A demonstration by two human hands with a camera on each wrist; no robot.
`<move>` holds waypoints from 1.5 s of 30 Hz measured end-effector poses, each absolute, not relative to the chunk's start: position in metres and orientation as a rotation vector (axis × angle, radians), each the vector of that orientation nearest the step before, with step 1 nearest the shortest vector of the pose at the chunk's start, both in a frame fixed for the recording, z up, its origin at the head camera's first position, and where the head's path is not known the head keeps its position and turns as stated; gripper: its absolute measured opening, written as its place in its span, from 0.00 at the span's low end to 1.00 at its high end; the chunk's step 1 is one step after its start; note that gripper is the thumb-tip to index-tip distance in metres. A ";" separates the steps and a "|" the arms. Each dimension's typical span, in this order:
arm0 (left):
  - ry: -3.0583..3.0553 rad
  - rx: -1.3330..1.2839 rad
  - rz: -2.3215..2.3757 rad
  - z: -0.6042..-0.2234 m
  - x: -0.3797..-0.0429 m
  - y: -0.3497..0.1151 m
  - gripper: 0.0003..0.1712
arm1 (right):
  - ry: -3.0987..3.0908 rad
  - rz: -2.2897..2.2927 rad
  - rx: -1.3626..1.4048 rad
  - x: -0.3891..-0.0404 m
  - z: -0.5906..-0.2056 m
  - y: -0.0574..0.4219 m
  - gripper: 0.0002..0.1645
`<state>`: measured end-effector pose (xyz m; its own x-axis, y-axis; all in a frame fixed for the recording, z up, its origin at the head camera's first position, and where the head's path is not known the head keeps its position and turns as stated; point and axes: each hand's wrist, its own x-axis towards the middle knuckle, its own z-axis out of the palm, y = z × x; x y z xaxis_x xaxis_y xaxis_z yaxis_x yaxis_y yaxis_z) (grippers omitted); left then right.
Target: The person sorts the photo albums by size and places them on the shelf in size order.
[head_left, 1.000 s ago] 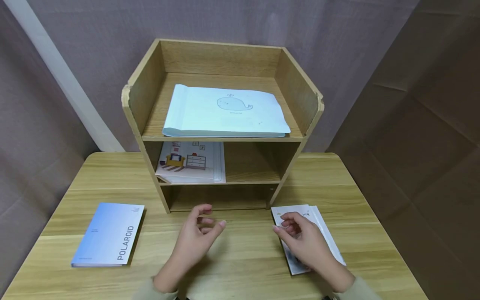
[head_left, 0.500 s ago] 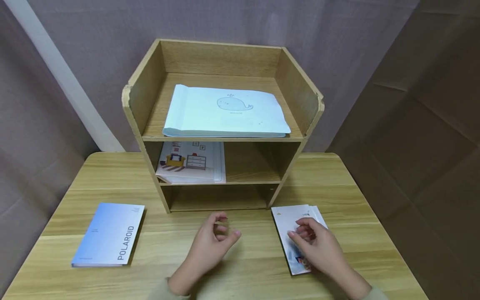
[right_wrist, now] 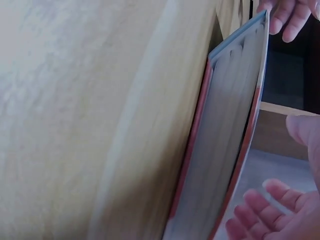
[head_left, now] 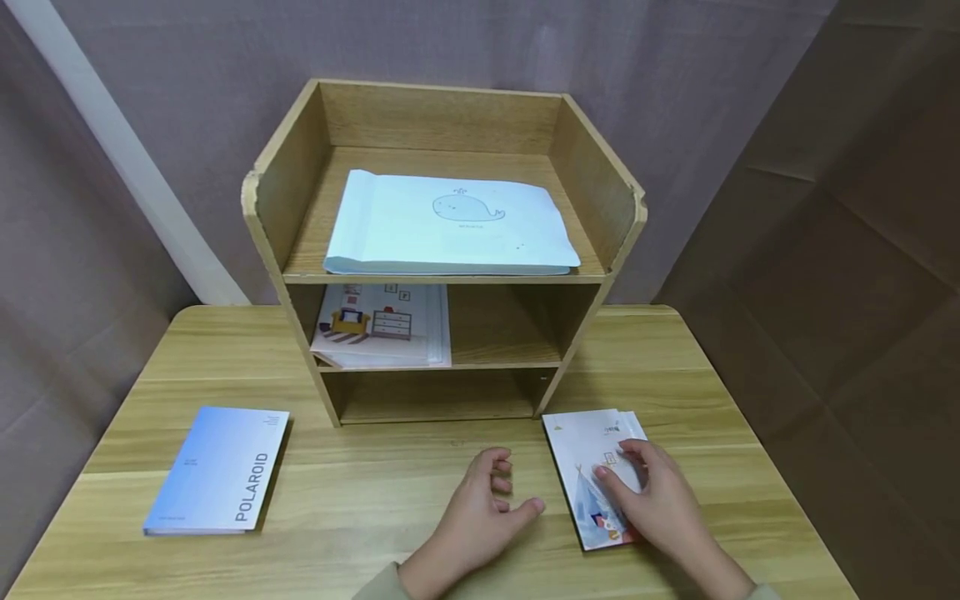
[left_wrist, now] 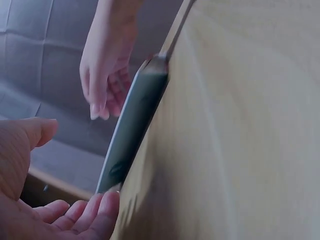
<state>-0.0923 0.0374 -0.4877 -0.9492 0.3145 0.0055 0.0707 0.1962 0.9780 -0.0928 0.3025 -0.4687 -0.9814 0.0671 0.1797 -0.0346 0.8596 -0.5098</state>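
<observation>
A thick book (head_left: 573, 458) with a white cover and a tent picture lies flat on the table at the right. Over its right half hovers my right hand (head_left: 660, 504), fingers loosely bent and holding nothing. My left hand (head_left: 483, 517) is just left of the book, thumb apart from the bent fingers, with nothing in it. From the left wrist, the book's dark side (left_wrist: 135, 120) appears close to the left fingertips; whether they touch is unclear. The right wrist view shows its page edges (right_wrist: 220, 120) beside the right hand (right_wrist: 285, 205), which is apart from it.
A wooden shelf (head_left: 442, 280) stands at the back centre. A whale-print book (head_left: 465, 237) lies on its top, and a book with a room picture (head_left: 390, 333) lies on the left of its middle level. A blue-white POLAROID book (head_left: 213, 471) lies at the table's left.
My left hand has moved rightward across the table to beside the tent-picture book. My right hand has shifted right and slightly nearer over that book, showing more of the cover.
</observation>
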 end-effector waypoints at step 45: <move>1.866 0.409 1.884 -0.503 -0.085 0.081 0.50 | -3.080 1.076 -0.388 -0.098 -0.473 0.322 0.60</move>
